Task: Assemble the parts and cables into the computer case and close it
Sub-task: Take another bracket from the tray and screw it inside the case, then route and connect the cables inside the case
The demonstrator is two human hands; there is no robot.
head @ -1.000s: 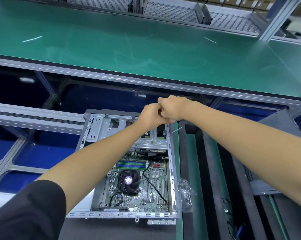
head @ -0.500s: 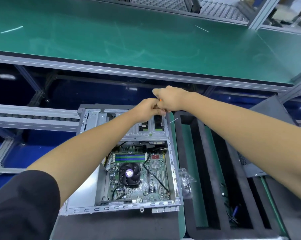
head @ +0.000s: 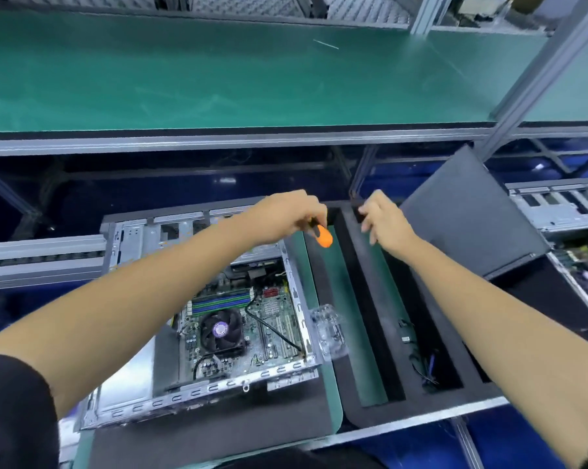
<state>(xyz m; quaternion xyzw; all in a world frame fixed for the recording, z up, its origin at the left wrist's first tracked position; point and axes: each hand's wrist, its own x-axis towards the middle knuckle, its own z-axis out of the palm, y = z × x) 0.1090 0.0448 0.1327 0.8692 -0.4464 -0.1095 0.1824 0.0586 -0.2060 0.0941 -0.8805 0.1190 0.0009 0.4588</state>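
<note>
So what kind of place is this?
Probably a computer assembly line in a factory. An open computer case sits at a workstation, a long green workbench runs behind it, and another open case waits nearby.

Wide green-matted upper bench shelf [head: 218, 79] spans far side, edged in silver aluminium rail [head: 218, 143]. Grey aluminium upright post [head: 536, 72] far right. Glossy blue floor [head: 404, 177] below, reflecting ceiling light. Grey roller conveyor track [head: 39, 255] left.

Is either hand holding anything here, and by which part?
The left hand grips a screwdriver by the upper part of its handle; the orange butt end sticks out below the fingers. The right hand holds nothing.
</note>
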